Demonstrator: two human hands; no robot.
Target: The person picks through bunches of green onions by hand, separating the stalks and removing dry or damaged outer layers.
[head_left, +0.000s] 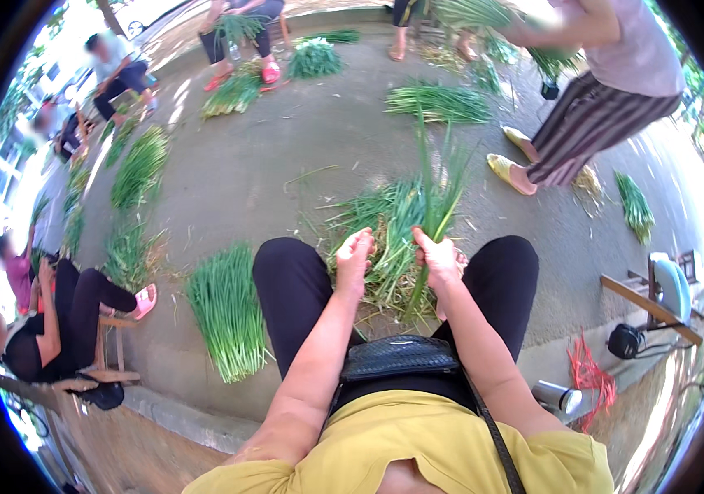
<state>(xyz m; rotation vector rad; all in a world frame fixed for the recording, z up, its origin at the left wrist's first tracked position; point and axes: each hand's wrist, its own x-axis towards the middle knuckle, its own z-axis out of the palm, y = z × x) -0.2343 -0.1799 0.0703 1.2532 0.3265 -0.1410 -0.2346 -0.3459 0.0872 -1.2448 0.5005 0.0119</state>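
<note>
My right hand [439, 257] grips a few long green onions [442, 193] between my knees, their leaves fanning upward and away from me. The lower ends hang down below the fist. To its left, my left hand [354, 257] is closed in a pinch, apart from the held stalks; whatever its fingers hold is too small or hidden to tell. Under both hands lies a loose pile of green onions [381, 216], mixed with yellowed, dry leaves. Beside my left knee rests a neat, thick bundle of green onions [224, 309] with pale ends toward me.
More bundles [139, 167] lie along the left and another bundle [438, 103] ahead. A person in striped trousers [607, 123] bends at the right; others sit around. Red ties [589, 375], a steel flask [558, 397] and a wooden chair [652, 309] are at my right.
</note>
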